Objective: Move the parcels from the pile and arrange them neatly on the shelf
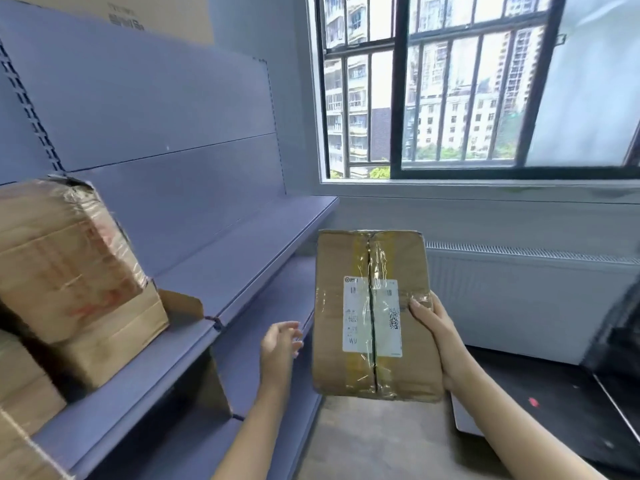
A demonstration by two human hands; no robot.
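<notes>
Beside shelf (263,237): taped parcel (372,313), stiff, seemingly light. Right hand (438,336) grips its edge; left hand (278,342) free, fingers loose. Tape slick; hold the edges.

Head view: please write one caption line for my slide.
Right hand holds a taped parcel beside the blue shelf, left hand open, a larger box already shelved.

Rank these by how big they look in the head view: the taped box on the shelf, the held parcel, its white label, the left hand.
1. taped box, though it seems nearer the camera and is cut off at the frame edge
2. held parcel
3. white label
4. left hand, only slightly smaller than the label
</notes>
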